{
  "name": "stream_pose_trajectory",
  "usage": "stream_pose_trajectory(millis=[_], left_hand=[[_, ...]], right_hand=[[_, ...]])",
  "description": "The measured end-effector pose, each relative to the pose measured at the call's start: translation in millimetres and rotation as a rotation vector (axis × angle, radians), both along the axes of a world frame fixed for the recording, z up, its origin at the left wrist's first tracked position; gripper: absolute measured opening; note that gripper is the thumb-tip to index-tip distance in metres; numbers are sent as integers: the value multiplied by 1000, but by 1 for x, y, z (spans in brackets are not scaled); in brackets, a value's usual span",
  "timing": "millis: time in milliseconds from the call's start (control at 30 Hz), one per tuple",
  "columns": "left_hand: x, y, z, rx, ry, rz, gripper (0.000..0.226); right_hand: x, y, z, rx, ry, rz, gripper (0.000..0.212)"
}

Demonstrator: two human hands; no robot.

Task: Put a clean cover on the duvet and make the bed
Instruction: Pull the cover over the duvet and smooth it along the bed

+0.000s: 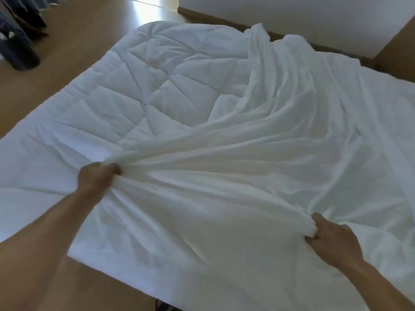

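A white quilted duvet (143,86) lies spread over the bed, its stitched squares showing at the upper left. A thin white cover (258,167) lies wrinkled over the duvet's right and near parts, with folds fanning out from both hands. My left hand (96,176) grips a bunched fold of the cover at the left of centre. My right hand (332,239) pinches another gathered fold of the cover at the lower right. The cover's far edge (258,34) is rumpled upward near the wall.
Wooden floor (67,55) surrounds the bed on the left and near side. Dark curtains and a dark bag (20,52) stand at the upper left. A white wall with a brown skirting (224,19) runs behind the bed at the upper right.
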State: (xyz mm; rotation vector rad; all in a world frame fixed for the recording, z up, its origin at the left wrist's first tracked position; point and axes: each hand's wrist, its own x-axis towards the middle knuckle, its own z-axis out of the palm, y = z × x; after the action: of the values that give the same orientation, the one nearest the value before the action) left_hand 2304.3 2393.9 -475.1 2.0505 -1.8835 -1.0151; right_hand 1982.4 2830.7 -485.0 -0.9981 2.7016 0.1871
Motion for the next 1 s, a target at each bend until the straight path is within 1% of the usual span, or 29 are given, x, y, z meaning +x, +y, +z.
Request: stream_pose_trajectory(millis=[33,67,100,133,167,200,233,267,300,333,367,400,467,500,533,567,600,633,667,700,733,767,800,833,900,933,967,1000], left_hand=[[27,-34,0,-32,-120,41,24],[58,-71,-10,-18,-223,66,26],[93,-116,-45,9,-288,75,32],[114,-144,-69,19,-313,74,41],[118,-149,-77,23,-300,86,50],[106,-135,-71,5,-291,85,53],[84,-106,-57,4,-267,66,50],[58,-75,-37,37,-231,33,46],[41,-54,-37,77,-201,-18,46],[24,-40,-39,113,-177,-30,54],[7,-26,-43,101,-227,-52,66],[-7,-14,-46,60,-322,-95,78],[-33,14,-50,-78,-445,-287,91],[-45,30,-51,-160,-417,-402,92],[-58,48,-49,-265,-350,-522,91],[-69,65,-49,-363,-267,-646,93],[-78,83,-49,-428,-216,-792,95],[-89,102,-49,-435,-217,-959,97],[-99,119,-49,-389,-281,-1125,96],[-108,133,-48,-357,-384,-1266,90],[-117,142,-47,-353,-486,-1342,78],[-124,144,-45,-400,-557,-1365,62],[-126,140,-46,-459,-580,-1400,50],[-123,135,-47,-505,-550,-1446,43],[-105,118,-47,-592,-408,-1602,38],[-93,108,-49,-658,-373,-1659,41],[-81,99,-49,-708,-368,-1663,46],[-71,94,-47,-730,-392,-1628,47]], right_hand=[[-3,-1,4,-43,13,-22,25],[-4,-5,4,-74,14,-38,27],[-1,-10,1,-77,1,-49,27],[3,-13,-6,-52,-34,-72,26],[8,-15,-15,-20,-71,-102,25],[13,-14,-23,31,-113,-116,25],[19,-13,-31,89,-153,-103,30],[23,-13,-36,128,-182,-80,38],[27,-15,-37,158,-199,-61,46],[29,-17,-37,169,-204,-51,51],[29,-19,-35,160,-201,-47,53],[28,-19,-33,142,-191,-46,53],[25,-19,-29,130,-165,-46,50],[25,-18,-28,124,-153,-43,49],[26,-17,-28,109,-142,-38,51],[27,-16,-28,95,-138,-31,56],[28,-15,-28,81,-138,-13,65],[29,-13,-28,69,-148,18,77],[29,-10,-28,61,-166,54,88],[29,-5,-26,56,-191,80,94],[27,0,-24,56,-218,95,98],[23,8,-21,54,-243,102,101],[18,17,-18,45,-255,110,104],[12,27,-15,28,-251,118,106],[-1,49,-16,-59,-175,96,105],[-8,61,-19,-116,-103,49,99],[-14,72,-23,-156,-24,-14,89],[-19,80,-25,-161,45,-71,74]])
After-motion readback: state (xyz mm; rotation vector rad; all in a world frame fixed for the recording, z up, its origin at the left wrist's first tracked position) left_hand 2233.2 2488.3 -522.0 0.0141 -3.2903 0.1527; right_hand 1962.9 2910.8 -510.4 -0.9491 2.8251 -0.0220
